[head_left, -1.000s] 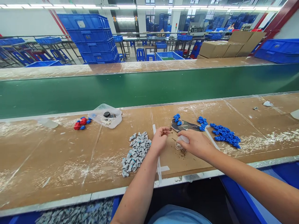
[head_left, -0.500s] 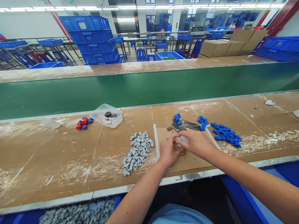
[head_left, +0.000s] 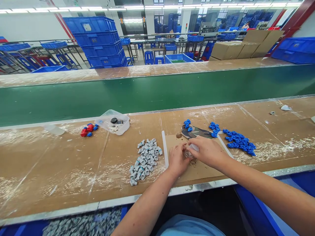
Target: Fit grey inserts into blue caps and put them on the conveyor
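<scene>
Both hands meet over a cardboard sheet on the bench. A small clear plastic container is between them, its lower rim partly hidden by fingers. My left hand is closed on its left side, near the base. From the right, my right hand grips its upper part. Brown crumbs lie on the cardboard just below. Beyond the hands is a camouflage-patterned piece with a few blue plastic parts on it. Grey plastic parts are heaped left of the cardboard.
More blue parts lie to the right. A clear tray holding a black round item stands left, beside red and blue parts. A green conveyor belt runs behind the bench. Below the front edge sits a bin of grey pieces.
Almost nothing differs. Both hands stay around the clear container, and the whole view has shifted very slightly.
</scene>
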`<state>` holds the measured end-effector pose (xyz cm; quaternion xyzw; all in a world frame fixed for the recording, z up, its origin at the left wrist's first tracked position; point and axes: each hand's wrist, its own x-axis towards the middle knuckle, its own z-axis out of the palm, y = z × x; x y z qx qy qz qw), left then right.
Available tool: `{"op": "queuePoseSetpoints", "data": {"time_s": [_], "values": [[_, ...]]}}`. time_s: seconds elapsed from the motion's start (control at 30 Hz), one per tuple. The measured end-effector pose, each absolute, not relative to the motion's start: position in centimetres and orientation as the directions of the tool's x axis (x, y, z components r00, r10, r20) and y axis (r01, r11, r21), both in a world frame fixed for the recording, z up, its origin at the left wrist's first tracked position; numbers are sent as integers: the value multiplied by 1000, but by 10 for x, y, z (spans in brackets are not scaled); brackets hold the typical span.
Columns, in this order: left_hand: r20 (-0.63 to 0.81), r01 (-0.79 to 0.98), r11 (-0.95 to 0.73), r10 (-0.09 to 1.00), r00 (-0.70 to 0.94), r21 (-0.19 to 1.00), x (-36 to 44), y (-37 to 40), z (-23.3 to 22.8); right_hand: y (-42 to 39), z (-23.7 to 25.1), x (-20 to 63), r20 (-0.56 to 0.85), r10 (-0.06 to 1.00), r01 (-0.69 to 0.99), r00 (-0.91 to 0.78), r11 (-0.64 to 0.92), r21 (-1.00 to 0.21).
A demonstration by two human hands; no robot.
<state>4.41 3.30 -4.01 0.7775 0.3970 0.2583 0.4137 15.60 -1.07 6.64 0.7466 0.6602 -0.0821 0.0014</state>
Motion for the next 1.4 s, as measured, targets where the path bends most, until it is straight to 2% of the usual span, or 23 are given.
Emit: {"op": "queuePoseSetpoints", "data": {"time_s": [0.1,0.3,0.5,0.63,0.87,1.03,1.27,1.4], "values": [[80,402,-350,830,553,846,44,33,-40,-11,68,154,-135,983,987,124,-136,-83],[114,391,-381,823,557,838,43,33,-42,-11,68,154,-178,979,983,98,-123,-138],[93,401,-361,829,551,842,43,33,-41,-12,65,156,-113,988,987,105,-117,-107],[105,390,-370,825,555,843,43,32,-41,-12,64,156,-130,988,986,79,-96,-133],[86,400,-347,835,544,848,43,33,-41,-11,66,157,-120,989,990,90,-102,-97],[104,390,-370,825,556,843,43,33,-42,-12,65,159,-170,981,981,92,-119,-153],[79,379,-332,832,549,864,43,33,-39,-15,61,162,-128,987,972,92,-117,-205],[89,405,-357,831,548,842,43,33,-41,-14,62,163,-171,983,962,68,-110,-251]]}}
